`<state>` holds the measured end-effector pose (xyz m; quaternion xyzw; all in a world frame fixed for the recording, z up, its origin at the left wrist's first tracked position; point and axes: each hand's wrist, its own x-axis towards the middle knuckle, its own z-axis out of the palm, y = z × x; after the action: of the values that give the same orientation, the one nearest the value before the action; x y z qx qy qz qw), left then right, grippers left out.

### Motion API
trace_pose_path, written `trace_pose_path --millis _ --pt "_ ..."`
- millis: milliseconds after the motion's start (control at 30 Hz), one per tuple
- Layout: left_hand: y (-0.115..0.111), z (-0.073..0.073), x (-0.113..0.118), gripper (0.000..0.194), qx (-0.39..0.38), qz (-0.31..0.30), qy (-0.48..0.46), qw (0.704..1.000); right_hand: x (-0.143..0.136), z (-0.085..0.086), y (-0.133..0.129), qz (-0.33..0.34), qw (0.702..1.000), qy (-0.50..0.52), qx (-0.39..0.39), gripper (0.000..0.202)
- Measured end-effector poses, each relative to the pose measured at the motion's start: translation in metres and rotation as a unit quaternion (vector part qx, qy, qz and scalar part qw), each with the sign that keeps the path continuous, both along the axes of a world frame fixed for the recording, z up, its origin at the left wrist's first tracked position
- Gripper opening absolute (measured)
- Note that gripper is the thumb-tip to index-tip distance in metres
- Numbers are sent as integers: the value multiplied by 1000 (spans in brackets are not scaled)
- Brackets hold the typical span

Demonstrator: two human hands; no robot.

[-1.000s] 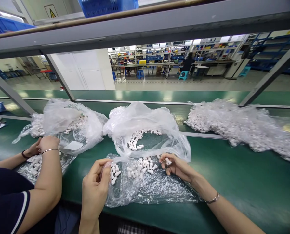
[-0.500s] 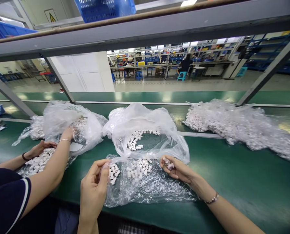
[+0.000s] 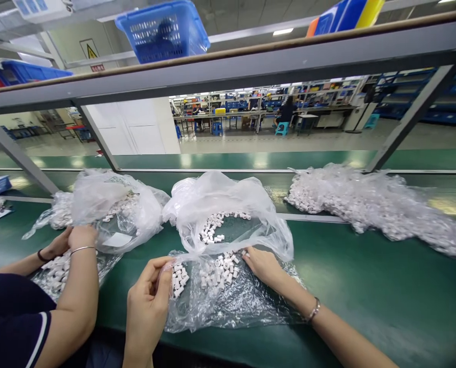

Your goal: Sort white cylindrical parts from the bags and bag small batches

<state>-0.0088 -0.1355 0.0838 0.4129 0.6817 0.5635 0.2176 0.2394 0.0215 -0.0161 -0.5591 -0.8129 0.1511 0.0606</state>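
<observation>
Left of center in the lower frame, a left hand (image 3: 148, 299) pinches the edge of a clear plastic bag (image 3: 253, 304) between thumb and curled fingers, the grip closed. Near the center, a right hand (image 3: 263, 266), palm down, has its thumb and fingertips drawn together on a small white piece (image 3: 245, 253) at the far edge of that bag; how firmly it is held cannot be told. Between the hands, a pile of short white tubular pieces (image 3: 224, 271) lies at the bag, with a smaller cluster (image 3: 179, 280) beside the left fingertips.

Just beyond, at mid-frame, a cloudy plastic bag (image 3: 222, 189) gapes open around more white pieces (image 3: 212, 227). At left, a co-worker's hands (image 3: 72, 240) meet above another heap of white pieces (image 3: 55, 273), near a bulging bag (image 3: 93, 197) with a white slip (image 3: 116, 239). Filled plastic bags (image 3: 377, 207) stretch across the right side of the green tabletop (image 3: 350, 291). A blue basket (image 3: 166, 33) sits on the shelf (image 3: 251, 64) at upper left.
</observation>
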Motion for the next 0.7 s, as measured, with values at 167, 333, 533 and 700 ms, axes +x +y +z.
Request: trace_pose_path --millis 167,333,533,700 --pt "2 7 6 45 -40 -30 56 997 8 87 -49 70 979 177 -69 55" --pt "7 10 13 44 -49 -54 116 991 -55 128 -91 282 953 108 20 39" --pt "8 7 11 41 -65 -46 126 989 -137 97 -68 411 890 10 197 24" --pt "10 1 -4 43 -90 -2 148 985 -77 107 -70 322 922 120 178 35"
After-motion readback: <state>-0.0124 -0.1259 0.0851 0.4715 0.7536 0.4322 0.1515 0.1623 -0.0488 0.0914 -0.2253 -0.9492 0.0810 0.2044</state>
